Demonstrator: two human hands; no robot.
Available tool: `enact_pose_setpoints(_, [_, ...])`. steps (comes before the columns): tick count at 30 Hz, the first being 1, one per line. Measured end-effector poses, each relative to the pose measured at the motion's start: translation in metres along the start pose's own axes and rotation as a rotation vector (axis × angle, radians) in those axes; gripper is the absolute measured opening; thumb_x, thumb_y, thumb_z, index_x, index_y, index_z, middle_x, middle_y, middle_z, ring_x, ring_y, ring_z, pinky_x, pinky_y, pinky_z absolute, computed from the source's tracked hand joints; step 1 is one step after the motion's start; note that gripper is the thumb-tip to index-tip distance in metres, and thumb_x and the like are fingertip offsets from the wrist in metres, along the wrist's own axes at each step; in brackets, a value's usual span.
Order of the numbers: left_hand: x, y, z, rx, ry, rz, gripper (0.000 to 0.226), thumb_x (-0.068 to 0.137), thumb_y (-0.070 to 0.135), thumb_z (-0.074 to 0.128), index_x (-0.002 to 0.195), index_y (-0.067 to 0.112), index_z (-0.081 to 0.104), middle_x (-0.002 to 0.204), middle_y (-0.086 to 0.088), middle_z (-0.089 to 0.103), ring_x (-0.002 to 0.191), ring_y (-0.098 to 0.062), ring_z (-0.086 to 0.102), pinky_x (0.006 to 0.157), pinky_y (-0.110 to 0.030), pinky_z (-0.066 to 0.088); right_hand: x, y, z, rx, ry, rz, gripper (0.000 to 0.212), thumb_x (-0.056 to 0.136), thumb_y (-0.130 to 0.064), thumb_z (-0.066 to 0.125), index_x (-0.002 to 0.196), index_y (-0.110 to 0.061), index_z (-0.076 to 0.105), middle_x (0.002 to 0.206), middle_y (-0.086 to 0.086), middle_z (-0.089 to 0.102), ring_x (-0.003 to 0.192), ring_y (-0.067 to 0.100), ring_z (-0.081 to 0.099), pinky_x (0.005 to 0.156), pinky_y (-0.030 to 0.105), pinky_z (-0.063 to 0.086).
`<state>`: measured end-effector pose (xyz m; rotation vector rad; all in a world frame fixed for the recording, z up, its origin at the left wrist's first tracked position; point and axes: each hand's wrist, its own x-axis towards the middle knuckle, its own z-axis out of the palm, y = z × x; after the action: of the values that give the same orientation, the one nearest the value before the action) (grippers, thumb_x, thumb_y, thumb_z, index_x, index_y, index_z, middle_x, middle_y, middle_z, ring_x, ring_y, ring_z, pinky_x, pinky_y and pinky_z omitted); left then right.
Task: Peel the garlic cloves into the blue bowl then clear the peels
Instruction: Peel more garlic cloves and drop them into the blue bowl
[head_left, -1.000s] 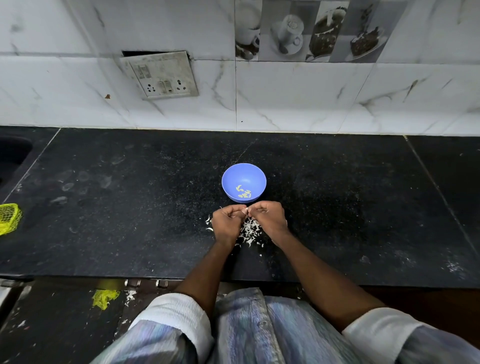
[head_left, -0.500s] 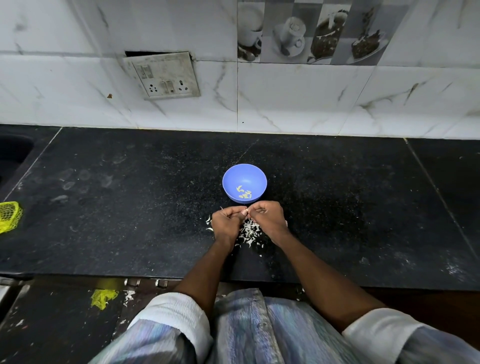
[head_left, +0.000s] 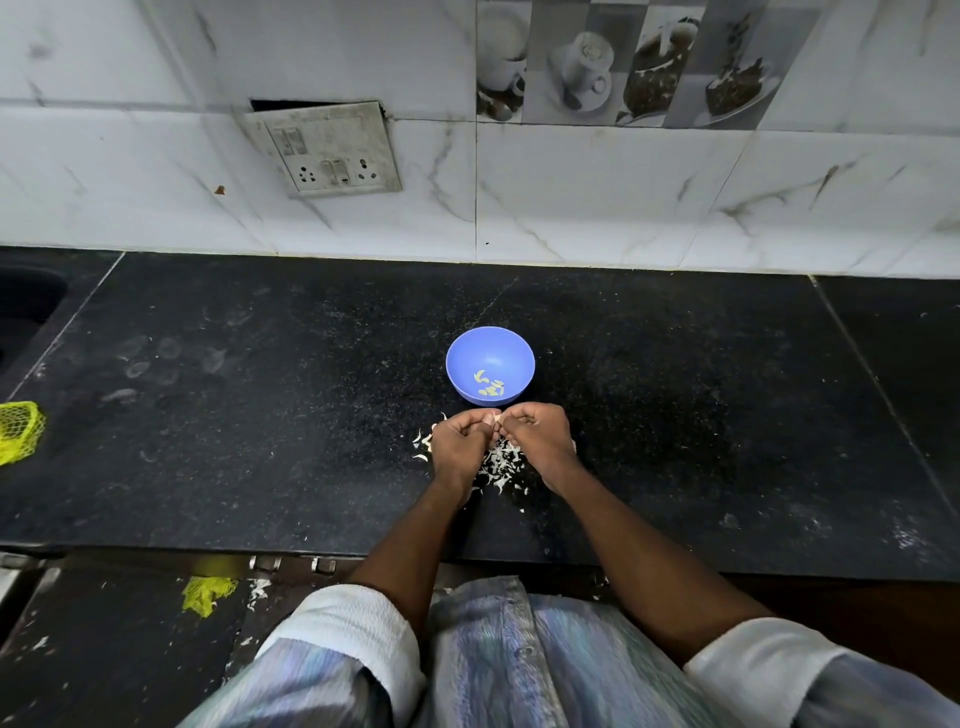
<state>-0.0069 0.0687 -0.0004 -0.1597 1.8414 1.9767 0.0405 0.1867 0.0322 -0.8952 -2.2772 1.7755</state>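
Head view: a garlic clove (head_left: 496, 417) is pinched between the curled fingertips of the left hand (head_left: 460, 446) and right hand (head_left: 537, 435), just before the bowl (head_left: 490, 364) holding peeled cloves (head_left: 489, 386). Peels (head_left: 501, 464) litter the tabletop (head_left: 260, 415) beneath both grips.

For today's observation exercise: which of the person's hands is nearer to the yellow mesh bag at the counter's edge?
Left. The left hand lies on the side toward the yellow mesh bag, though far from it; the right hand sits just beyond, farther away.

Garlic clove (head_left: 496, 417) mostly hidden between curled fingers.
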Motion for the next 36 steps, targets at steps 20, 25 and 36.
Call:
enact_pose_setpoints(20, [0.003,0.008,0.003,-0.379,-0.008,-0.366,0.026,0.105,-0.004,0.051,0.117,0.008,0.071,0.08,-0.001,0.07,0.062,-0.003,0.059,0.054,-0.011,0.052,0.002,0.0,0.004,-0.093,0.01,-0.023,0.009,0.08,-0.01,0.07,0.074,-0.016,0.074,0.07,-0.005,0.074,0.065,0.003,0.064,0.067,0.029,0.055])
enact_pose_setpoints(25, [0.003,0.008,0.002,-0.393,-0.014,-0.385,0.026,0.108,-0.001,0.049,0.113,0.013,0.07,0.079,-0.003,0.069,0.064,-0.005,0.06,0.051,-0.012,0.05,0.002,0.004,0.003,-0.135,0.0,-0.029,0.01,0.081,-0.018,0.07,0.073,-0.013,0.072,0.068,0.0,0.072,0.063,0.005,0.061,0.068,0.037,0.057])
enact_pose_setpoints(36, [0.006,-0.001,-0.003,-0.114,0.009,-0.153,0.015,0.103,0.002,0.061,0.109,0.0,0.074,0.082,-0.005,0.077,0.067,-0.006,0.066,0.059,-0.015,0.052,0.001,0.0,0.0,-0.07,-0.036,-0.063,0.008,0.082,-0.012,0.073,0.079,-0.015,0.079,0.071,-0.001,0.077,0.075,0.02,0.076,0.074,0.035,0.062])
